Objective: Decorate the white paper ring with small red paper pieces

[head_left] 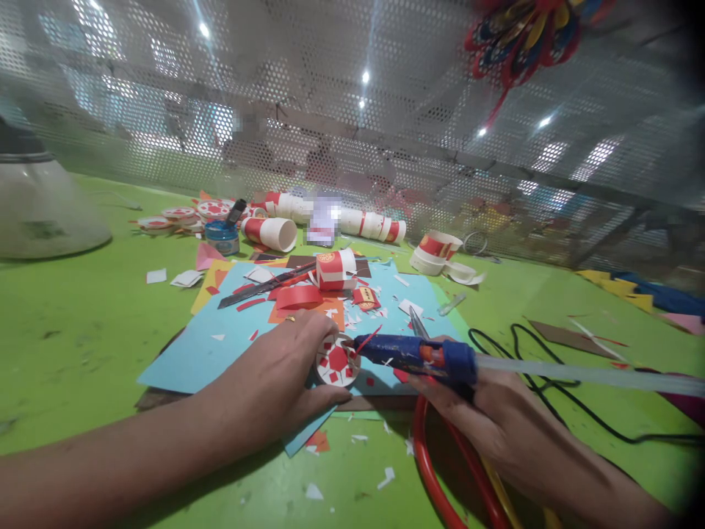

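Observation:
My left hand (297,360) holds a small round white piece with red shapes (337,360) between thumb and fingers, over blue paper (181,353). My right hand (474,404) is wrapped round a blue glue gun (407,354) with a long clear glue stick out of its back. The nozzle points left and touches or nearly touches the round piece's upper right edge. A thin red strip lies across the view near the nozzle. Red-handled scissors (423,448) lie beneath the gun and right hand, partly hidden. Whether the nozzle has glue on it cannot be made out.
A red and white paper cup (335,270), a black cutter (264,285) and paper scraps lie on the blue paper. Behind are a blue jar (222,238) and several cups. A black cord (584,433) curls at right; a pale lamp-like object (49,209) stands left.

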`<state>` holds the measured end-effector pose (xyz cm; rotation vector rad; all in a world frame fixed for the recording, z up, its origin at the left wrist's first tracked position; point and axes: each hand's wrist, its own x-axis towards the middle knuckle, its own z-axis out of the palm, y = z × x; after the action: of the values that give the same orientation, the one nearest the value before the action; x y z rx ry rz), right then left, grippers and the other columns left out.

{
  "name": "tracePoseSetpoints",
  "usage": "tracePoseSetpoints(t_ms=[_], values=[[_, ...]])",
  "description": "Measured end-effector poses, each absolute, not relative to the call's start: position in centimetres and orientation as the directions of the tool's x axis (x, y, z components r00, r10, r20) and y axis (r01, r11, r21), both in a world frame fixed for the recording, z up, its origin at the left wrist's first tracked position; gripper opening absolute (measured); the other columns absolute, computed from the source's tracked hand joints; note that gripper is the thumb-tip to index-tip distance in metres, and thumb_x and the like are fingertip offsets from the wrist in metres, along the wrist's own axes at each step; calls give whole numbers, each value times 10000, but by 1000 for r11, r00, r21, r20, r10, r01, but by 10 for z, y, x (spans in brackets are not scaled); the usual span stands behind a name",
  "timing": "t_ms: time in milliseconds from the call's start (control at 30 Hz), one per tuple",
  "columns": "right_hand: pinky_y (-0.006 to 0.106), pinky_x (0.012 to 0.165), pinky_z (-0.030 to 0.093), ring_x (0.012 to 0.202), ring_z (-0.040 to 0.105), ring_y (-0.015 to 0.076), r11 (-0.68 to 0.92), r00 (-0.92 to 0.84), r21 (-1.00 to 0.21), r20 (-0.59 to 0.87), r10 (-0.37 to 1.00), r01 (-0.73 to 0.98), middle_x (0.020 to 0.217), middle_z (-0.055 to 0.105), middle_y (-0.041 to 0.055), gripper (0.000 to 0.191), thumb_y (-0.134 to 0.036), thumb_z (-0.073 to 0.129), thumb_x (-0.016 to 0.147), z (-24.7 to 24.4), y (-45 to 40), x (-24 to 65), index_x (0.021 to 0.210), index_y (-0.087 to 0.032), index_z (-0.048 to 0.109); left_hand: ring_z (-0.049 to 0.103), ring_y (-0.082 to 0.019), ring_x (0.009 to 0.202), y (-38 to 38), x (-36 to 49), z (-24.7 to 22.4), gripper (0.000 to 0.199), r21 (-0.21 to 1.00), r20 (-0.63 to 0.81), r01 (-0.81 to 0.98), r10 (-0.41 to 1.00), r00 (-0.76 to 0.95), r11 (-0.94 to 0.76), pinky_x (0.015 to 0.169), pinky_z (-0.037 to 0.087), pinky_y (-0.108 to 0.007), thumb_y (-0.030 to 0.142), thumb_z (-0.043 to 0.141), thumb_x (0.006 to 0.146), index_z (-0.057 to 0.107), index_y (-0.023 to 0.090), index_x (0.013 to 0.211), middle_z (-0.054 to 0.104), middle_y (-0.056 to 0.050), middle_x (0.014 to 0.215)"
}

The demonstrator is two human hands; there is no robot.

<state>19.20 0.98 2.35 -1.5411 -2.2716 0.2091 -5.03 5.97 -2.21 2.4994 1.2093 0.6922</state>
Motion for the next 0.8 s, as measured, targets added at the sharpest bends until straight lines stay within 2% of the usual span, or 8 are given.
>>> tracePoseSetpoints(t_ms=[167, 300, 433, 600, 700, 800], values=[[282, 534, 483, 573, 594, 179, 372, -312, -357, 215, 926, 857, 638, 683, 25, 323, -365, 435, 946, 23, 12, 192, 758, -214, 650, 559, -250, 937, 60, -50, -22, 410, 444, 312, 646, 783, 538, -621, 770, 456, -385, 368, 716, 803, 485, 190, 1092, 589, -70, 1036], [302, 648, 522, 653, 628, 187, 381, -322, -376, 212, 923, 845, 766, 726, 35, 291, -361, 446, 941, 22, 12, 193, 800, -220, 658, 564, -251, 931, 60, -50, -22, 406, 449, 299, 653, 792, 533, -609, 762, 455, -384, 377, 710, 804, 491, 192, 1092, 591, -67, 1030], [305, 591, 511, 599, 602, 189, 355, -303, -363, 194, 933, 861, 685, 702, 38, 341, -380, 417, 943, 22, 9, 194, 740, -217, 637, 561, -251, 928, 60, -50, -21, 414, 442, 293, 663, 796, 530, -604, 762, 453, -385, 381, 712, 802, 493, 192, 1097, 587, -67, 1030], [298, 616, 517, 639, 615, 185, 356, -312, -359, 175, 934, 863, 759, 717, 40, 334, -378, 397, 948, 22, 9, 194, 760, -214, 621, 556, -251, 915, 61, -49, -21, 416, 442, 284, 669, 801, 527, -597, 749, 448, -384, 399, 710, 797, 492, 196, 1088, 583, -62, 1018], [292, 562, 495, 585, 583, 180, 372, -322, -333, 198, 926, 866, 681, 690, 30, 348, -382, 395, 953, 22, 9, 193, 735, -216, 610, 552, -248, 901, 61, -49, -21, 392, 443, 277, 674, 805, 525, -592, 743, 447, -382, 389, 697, 804, 491, 197, 1077, 583, -60, 1006], [286, 573, 503, 577, 571, 174, 393, -334, -336, 221, 916, 856, 670, 686, 24, 336, -370, 406, 951, 22, 8, 193, 750, -212, 623, 549, -247, 903, 61, -49, -21, 383, 439, 280, 672, 802, 528, -596, 751, 449, -384, 388, 692, 807, 492, 195, 1071, 584, -63, 1009]])
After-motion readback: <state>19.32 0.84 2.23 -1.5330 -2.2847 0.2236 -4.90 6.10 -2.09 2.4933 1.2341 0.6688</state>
